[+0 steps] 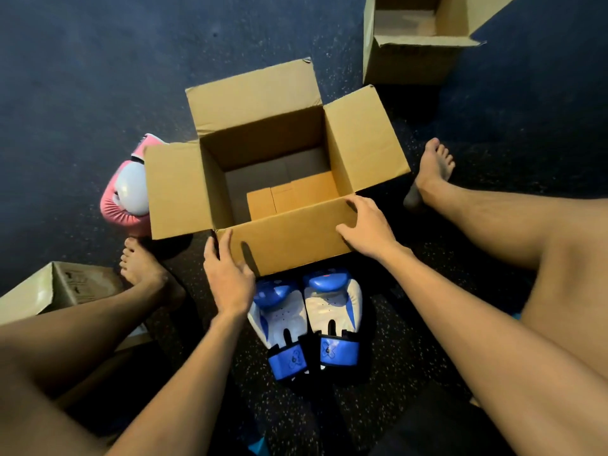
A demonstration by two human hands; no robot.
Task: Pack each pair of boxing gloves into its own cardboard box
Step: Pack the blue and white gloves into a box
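Note:
An open cardboard box [263,106] stands on the floor between my legs, with all flaps spread and nothing inside. My left hand [228,274] touches the left end of its near flap with relaxed fingers. Over the flap's right end rests my right hand [367,223], fingers reaching the rim. A blue and white pair of boxing gloves [307,319] lies side by side on the floor just in front of the box, partly under the near flap. A pink and white glove [126,192] lies left of the box, half hidden by the left flap.
A second open cardboard box [414,57] stands at the far right. A third box [56,289] lies at the near left by my left foot [143,268]. My right foot [432,172] rests right of the central box. The floor is dark speckled rubber.

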